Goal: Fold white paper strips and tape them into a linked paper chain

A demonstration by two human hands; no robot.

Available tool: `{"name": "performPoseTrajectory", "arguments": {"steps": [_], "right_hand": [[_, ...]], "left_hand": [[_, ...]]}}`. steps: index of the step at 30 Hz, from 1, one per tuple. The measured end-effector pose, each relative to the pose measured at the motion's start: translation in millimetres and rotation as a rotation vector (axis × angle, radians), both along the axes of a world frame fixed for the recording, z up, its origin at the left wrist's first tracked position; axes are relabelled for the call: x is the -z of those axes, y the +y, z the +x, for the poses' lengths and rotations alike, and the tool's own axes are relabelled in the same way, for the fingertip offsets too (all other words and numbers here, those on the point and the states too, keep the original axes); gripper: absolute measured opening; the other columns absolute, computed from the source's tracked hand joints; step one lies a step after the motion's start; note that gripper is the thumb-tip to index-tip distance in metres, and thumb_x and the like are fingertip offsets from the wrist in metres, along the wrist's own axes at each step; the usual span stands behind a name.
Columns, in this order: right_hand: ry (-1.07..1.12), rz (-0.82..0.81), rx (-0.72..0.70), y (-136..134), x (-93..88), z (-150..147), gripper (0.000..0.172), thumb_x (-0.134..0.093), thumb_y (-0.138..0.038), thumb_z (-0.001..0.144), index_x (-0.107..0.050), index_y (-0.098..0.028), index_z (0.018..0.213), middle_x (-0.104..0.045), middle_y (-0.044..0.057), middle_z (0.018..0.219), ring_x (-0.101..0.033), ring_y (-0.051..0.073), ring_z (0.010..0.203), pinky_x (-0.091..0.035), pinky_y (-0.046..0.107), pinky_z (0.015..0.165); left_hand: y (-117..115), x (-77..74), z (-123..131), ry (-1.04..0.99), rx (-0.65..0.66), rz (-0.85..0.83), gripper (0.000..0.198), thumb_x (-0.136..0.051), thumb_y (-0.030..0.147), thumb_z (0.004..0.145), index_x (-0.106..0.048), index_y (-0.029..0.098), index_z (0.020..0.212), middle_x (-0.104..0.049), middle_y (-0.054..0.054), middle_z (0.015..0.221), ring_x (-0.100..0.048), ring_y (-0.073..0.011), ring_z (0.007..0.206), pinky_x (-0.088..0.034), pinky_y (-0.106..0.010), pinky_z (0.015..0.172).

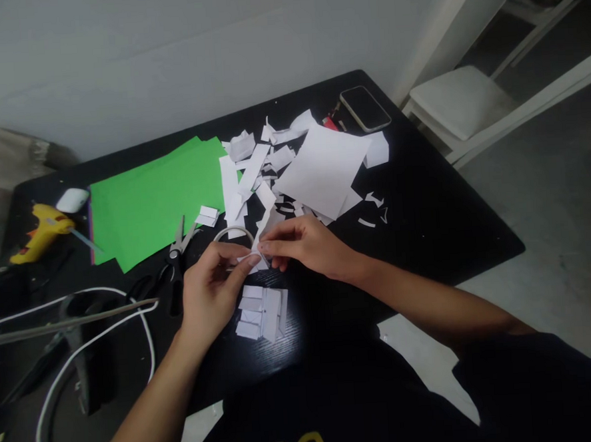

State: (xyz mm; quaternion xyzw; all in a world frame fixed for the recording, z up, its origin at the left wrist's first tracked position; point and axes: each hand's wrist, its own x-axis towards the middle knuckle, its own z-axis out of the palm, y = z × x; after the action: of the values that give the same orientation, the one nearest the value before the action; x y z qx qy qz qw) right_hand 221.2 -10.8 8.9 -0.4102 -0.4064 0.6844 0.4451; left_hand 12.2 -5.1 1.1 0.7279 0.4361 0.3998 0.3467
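Observation:
Thumb and finger of my left hand (210,289) are closed on a small piece of white paper (259,262). At its right edge my right hand (308,245) pinches the same paper, fingertips nearly touching those of the left. Just behind my left fingers lies a pale ring (233,230), perhaps a roll of tape, partly hidden. Below my hands, several small folded white paper pieces (264,313) lie grouped on the black table (341,305). Open scissors (176,251) with black handles rest left of my left hand, with a small folded paper (208,216) near their tips.
Green paper sheets (158,196) cover the back left. White paper scraps (252,170) and a larger white sheet (327,169) lie behind my hands. A phone (365,108) sits at the far right corner. Left are a yellow glue gun (43,231), white case (72,200) and cables (150,343).

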Motion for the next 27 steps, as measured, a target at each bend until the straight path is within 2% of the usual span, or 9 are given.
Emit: {"name": "performPoseTrajectory", "arguments": {"steps": [6, 10, 14, 23, 27], "right_hand": [[0.017, -0.03, 0.002, -0.8, -3.0, 0.3, 0.013, -0.085, -0.028, 0.081, -0.081, -0.015, 0.084, -0.073, 0.001, 0.068, -0.068, 0.01, 0.061, -0.059, 0.022, 0.059], [0.024, -0.034, 0.013, -1.8, -7.0, 0.7, 0.009, -0.079, -0.024, 0.086, -0.08, -0.015, 0.084, -0.076, 0.002, 0.075, -0.072, 0.012, 0.065, -0.06, 0.022, 0.059], [0.014, -0.013, 0.007, -2.5, -7.3, 0.8, 0.006, -0.08, -0.021, 0.084, -0.081, -0.015, 0.087, -0.076, 0.002, 0.074, -0.071, 0.012, 0.065, -0.06, 0.023, 0.06], [0.007, -0.01, -0.003, -2.8, 1.1, -0.2, 0.018, -0.09, -0.023, 0.073, -0.081, -0.018, 0.089, -0.077, 0.001, 0.076, -0.071, 0.013, 0.07, -0.06, 0.025, 0.063], [-0.001, -0.024, -0.012, -3.1, 0.8, 0.0, 0.02, -0.091, -0.024, 0.072, -0.08, -0.018, 0.087, -0.077, 0.002, 0.077, -0.072, 0.013, 0.071, -0.058, 0.024, 0.062]], "left_hand": [[0.4, -3.5, 2.7, -0.03, -0.033, -0.034, 0.009, -0.081, 0.024, 0.088, -0.072, 0.021, 0.088, -0.073, 0.002, 0.082, -0.066, -0.0116, 0.07, -0.052, -0.023, 0.064], [1.4, -5.4, 3.6, -0.048, -0.061, -0.072, 0.011, -0.082, 0.025, 0.086, -0.072, 0.021, 0.087, -0.072, 0.002, 0.079, -0.064, -0.0116, 0.067, -0.051, -0.024, 0.062], [1.2, -6.2, 2.9, -0.059, -0.068, -0.089, 0.013, -0.083, 0.027, 0.085, -0.072, 0.021, 0.086, -0.072, 0.001, 0.079, -0.064, -0.0121, 0.067, -0.051, -0.024, 0.061], [1.5, -4.4, 2.3, -0.049, -0.087, -0.093, 0.018, -0.084, 0.031, 0.084, -0.072, 0.021, 0.093, -0.073, 0.001, 0.083, -0.063, -0.0125, 0.068, -0.053, -0.025, 0.061], [-0.2, -1.7, 1.7, -0.049, -0.089, -0.046, 0.018, -0.084, 0.027, 0.085, -0.071, 0.021, 0.096, -0.073, 0.0, 0.088, -0.067, -0.0131, 0.075, -0.055, -0.025, 0.067]]}}
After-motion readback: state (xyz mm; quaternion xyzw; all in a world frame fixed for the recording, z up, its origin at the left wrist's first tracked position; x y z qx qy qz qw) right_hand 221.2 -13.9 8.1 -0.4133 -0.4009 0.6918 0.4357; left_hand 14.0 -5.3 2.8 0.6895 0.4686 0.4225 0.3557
